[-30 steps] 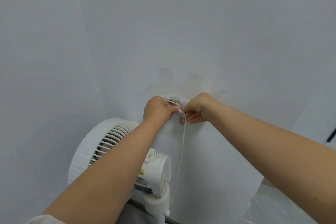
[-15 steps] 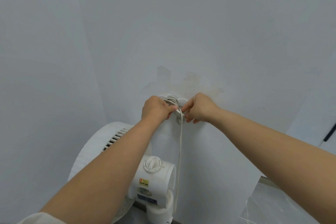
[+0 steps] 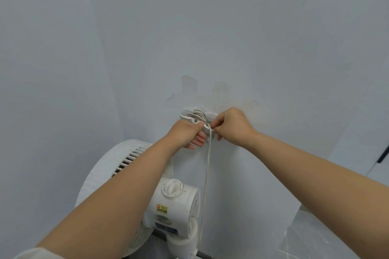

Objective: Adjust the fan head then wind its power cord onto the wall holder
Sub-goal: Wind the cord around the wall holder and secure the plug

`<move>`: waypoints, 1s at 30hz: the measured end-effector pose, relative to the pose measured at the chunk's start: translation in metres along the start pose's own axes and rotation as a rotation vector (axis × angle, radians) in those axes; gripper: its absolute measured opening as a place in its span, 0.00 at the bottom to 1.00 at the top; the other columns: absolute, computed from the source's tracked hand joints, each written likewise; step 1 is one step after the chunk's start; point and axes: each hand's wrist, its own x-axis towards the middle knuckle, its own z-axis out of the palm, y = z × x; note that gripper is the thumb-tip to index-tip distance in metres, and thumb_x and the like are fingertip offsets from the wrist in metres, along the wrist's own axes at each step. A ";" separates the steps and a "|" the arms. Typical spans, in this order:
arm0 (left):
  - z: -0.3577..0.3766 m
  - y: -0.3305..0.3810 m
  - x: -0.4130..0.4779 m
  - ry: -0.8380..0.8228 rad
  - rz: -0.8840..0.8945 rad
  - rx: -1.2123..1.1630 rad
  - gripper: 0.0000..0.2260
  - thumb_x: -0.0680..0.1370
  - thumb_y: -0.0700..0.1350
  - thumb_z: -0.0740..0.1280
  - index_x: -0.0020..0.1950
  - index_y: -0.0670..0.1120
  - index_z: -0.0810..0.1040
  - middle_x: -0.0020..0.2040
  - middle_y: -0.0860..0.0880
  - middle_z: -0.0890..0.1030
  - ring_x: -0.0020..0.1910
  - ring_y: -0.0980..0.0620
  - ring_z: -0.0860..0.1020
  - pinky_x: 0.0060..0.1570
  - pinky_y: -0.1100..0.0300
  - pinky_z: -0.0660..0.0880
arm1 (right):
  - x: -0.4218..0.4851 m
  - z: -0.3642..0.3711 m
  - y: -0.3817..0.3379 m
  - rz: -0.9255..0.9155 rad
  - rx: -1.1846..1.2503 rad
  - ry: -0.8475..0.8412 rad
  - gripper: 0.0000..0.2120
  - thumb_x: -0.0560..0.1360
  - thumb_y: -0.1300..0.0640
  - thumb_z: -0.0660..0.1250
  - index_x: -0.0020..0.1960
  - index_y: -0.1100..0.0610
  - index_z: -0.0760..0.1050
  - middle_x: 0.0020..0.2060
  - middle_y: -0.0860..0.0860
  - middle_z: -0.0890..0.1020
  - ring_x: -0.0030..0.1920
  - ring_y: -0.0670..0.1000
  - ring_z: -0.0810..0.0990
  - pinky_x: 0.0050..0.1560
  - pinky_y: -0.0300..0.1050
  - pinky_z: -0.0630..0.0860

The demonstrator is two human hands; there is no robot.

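Observation:
A white wall holder (image 3: pixel 188 116) is fixed to the pale wall, with several turns of the white power cord (image 3: pixel 207 166) wound round it. From the holder the cord hangs straight down to the fan. My left hand (image 3: pixel 185 133) grips the holder's lower part, thumb near the cord. My right hand (image 3: pixel 232 126) pinches the cord just right of the holder. Below stands the white fan (image 3: pixel 174 200): its ribbed head points left, its motor housing carries a round dial (image 3: pixel 171 187) on top. My left forearm hides part of the fan head.
The holder sits close to a wall corner on the left. Patches of old adhesive (image 3: pixel 202 90) mark the wall above it. A clear plastic sheet (image 3: pixel 315 235) lies at the lower right, and a dark door fitting (image 3: pixel 383 154) shows at the right edge.
My left hand has slid down from over the cord coil to below it, uncovering the holder's left arm. My right hand stays pinching the cord. The view has tilted down slightly.

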 end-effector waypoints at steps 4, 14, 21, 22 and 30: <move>0.003 -0.010 -0.006 -0.207 0.001 -0.133 0.06 0.77 0.41 0.63 0.45 0.48 0.78 0.43 0.49 0.84 0.46 0.54 0.82 0.47 0.60 0.72 | 0.001 0.001 0.004 0.010 0.042 0.023 0.10 0.67 0.69 0.67 0.34 0.56 0.81 0.17 0.43 0.75 0.23 0.45 0.78 0.34 0.38 0.77; 0.027 -0.021 -0.001 0.397 0.290 0.310 0.08 0.69 0.46 0.72 0.31 0.49 0.78 0.36 0.50 0.82 0.39 0.50 0.79 0.42 0.59 0.74 | 0.001 0.004 0.008 0.022 0.085 0.054 0.09 0.68 0.68 0.68 0.34 0.56 0.80 0.19 0.44 0.76 0.21 0.44 0.76 0.32 0.38 0.76; 0.026 -0.031 0.000 0.745 0.504 0.492 0.28 0.63 0.54 0.75 0.61 0.48 0.74 0.65 0.47 0.71 0.65 0.46 0.68 0.61 0.52 0.68 | -0.001 0.006 0.007 0.016 0.121 0.059 0.09 0.69 0.68 0.68 0.36 0.57 0.82 0.24 0.47 0.78 0.22 0.44 0.75 0.28 0.35 0.74; 0.024 -0.033 0.001 0.723 0.524 0.515 0.32 0.64 0.54 0.75 0.65 0.47 0.71 0.68 0.46 0.69 0.69 0.46 0.66 0.65 0.50 0.66 | -0.002 0.006 0.007 0.016 0.128 0.061 0.08 0.69 0.68 0.68 0.37 0.58 0.82 0.24 0.47 0.78 0.23 0.45 0.75 0.27 0.35 0.73; 0.015 -0.033 0.000 0.638 0.608 0.642 0.35 0.67 0.56 0.73 0.71 0.46 0.68 0.70 0.49 0.71 0.71 0.51 0.68 0.67 0.59 0.64 | -0.005 0.005 0.011 -0.051 0.082 0.005 0.07 0.69 0.65 0.69 0.42 0.58 0.84 0.31 0.49 0.81 0.36 0.46 0.78 0.41 0.39 0.75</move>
